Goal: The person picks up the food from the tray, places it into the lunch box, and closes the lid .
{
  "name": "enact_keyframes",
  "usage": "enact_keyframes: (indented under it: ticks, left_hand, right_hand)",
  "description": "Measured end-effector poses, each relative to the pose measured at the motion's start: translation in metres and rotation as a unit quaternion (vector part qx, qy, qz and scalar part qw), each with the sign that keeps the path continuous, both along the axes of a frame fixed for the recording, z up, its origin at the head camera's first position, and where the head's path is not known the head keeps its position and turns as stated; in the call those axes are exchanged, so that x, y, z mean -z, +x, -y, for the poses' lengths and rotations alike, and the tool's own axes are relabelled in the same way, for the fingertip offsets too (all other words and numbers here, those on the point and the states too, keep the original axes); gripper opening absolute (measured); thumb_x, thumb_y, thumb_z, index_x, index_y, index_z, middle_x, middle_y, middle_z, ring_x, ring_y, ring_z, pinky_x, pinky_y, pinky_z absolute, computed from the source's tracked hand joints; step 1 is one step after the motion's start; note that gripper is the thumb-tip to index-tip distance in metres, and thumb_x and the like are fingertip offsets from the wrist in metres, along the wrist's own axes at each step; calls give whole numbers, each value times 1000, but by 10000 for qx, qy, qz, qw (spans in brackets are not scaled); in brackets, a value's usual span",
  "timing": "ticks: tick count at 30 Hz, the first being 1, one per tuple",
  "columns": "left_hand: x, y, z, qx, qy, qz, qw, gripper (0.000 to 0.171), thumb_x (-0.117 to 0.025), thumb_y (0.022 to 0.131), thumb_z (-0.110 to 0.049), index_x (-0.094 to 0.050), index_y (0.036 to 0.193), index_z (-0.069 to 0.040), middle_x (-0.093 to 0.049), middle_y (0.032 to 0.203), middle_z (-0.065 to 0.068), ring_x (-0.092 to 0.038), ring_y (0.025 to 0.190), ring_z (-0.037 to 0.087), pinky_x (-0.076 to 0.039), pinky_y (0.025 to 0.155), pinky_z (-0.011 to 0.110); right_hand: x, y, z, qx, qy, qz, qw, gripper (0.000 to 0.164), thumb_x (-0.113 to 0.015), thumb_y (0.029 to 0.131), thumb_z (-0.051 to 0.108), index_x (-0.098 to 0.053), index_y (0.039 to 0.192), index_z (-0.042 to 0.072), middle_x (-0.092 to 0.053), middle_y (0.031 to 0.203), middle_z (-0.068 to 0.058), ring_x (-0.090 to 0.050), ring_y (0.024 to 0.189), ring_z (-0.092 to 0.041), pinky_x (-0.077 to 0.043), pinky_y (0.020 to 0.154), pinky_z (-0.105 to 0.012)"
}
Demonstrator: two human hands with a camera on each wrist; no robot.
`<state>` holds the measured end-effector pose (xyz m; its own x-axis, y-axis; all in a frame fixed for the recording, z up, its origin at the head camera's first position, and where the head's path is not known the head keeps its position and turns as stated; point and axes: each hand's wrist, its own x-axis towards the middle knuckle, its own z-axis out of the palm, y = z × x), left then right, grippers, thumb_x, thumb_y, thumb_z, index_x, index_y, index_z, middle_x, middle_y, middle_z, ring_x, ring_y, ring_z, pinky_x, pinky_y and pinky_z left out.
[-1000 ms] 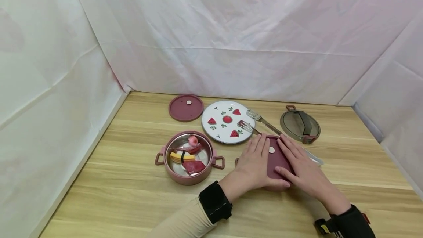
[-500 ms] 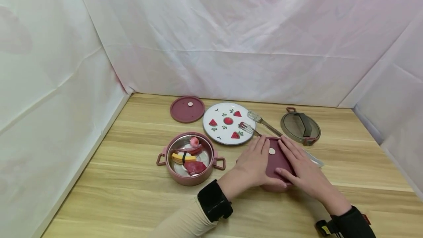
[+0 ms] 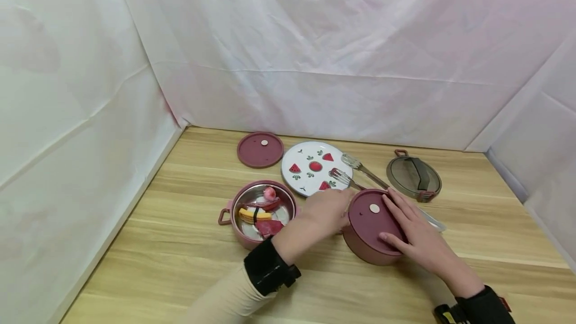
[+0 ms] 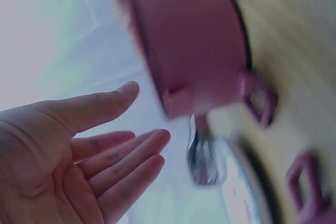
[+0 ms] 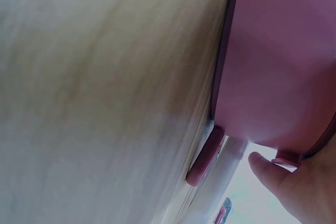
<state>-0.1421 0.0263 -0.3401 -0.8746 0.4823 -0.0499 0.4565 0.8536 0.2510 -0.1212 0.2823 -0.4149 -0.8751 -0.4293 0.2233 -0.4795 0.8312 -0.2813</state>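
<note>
My right hand (image 3: 418,236) lies flat over the right side of a dark pink lid (image 3: 371,221), which sits on a pink pot (image 3: 370,254). My left hand (image 3: 325,210) is just left of that pot. In the left wrist view its fingers are extended and hold nothing, with a gap to the pot wall (image 4: 194,45). Further left stands an open pot (image 3: 245,239) with a steel inside, partly covered by my left forearm. In it lie a yellow toy food piece with a black band (image 3: 255,215), a red piece (image 3: 268,227) and a small pink ball (image 3: 269,193).
Behind the pots are a second pink lid (image 3: 260,150) and a white plate with fruit prints (image 3: 297,156). A fork (image 3: 341,176) and a larger metal utensil (image 3: 351,160) overlap the plate's edge. A see-through lid with a dark handle (image 3: 407,176) lies at the back right.
My left hand has come off the lid and moved left, uncovering the lid's left side. The right hand stays on the lid. The head view has shifted slightly.
</note>
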Motion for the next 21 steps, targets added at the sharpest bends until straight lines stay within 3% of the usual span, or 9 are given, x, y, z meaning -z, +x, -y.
enact_keyframes:
  ticks: [4, 8, 11, 16, 21]
  left_hand:
    - [-26, -10, 36, -366, 222, 9, 9991, 59, -70, 93, -38, -50, 147, -25, -64, 138, -1, -65, 120, 19, -58, 92, 35]
    - [-53, -25, 84, -723, 521, -312, 9955, 53, -70, 93, -36, -55, 143, -24, -67, 133, 0, -65, 119, 22, -56, 94, 40]
    - [-63, -40, 122, -820, 831, -636, 9911, 45, -71, 93, -29, -62, 136, -18, -69, 128, 5, -65, 117, 26, -54, 99, 43]
    - [-57, -68, 177, -928, 1058, -633, 9880, 41, -69, 94, -19, -63, 132, -8, -65, 133, 14, -59, 126, 35, -47, 108, 49]
    - [-34, -90, 213, -844, 533, -494, 9938, 38, -67, 96, -17, -63, 132, -6, -62, 136, 17, -54, 131, 39, -44, 110, 53]
  right_hand:
    - [1, 0, 0, 4, -25, 17, 10000, 82, -71, 90, 40, -30, 158, 18, -22, 166, -10, -23, 151, -38, -40, 101, -68]
    - [2, 0, 0, 16, -18, 13, 10000, 82, -71, 90, 41, -30, 158, 19, -22, 166, -9, -21, 152, -35, -39, 101, -68]
    - [1, 0, -1, 12, -24, -5, 10000, 82, -71, 90, 40, -31, 158, 20, -21, 167, -8, -20, 153, -32, -39, 101, -68]
    - [1, 0, -1, -28, -28, -46, 10000, 81, -72, 89, 39, -32, 157, 19, -22, 167, -8, -19, 154, -31, -39, 101, -67]
    - [1, -1, -2, -17, 4, -49, 10000, 81, -73, 89, 40, -33, 157, 20, -22, 166, -8, -20, 153, -31, -40, 101, -67]
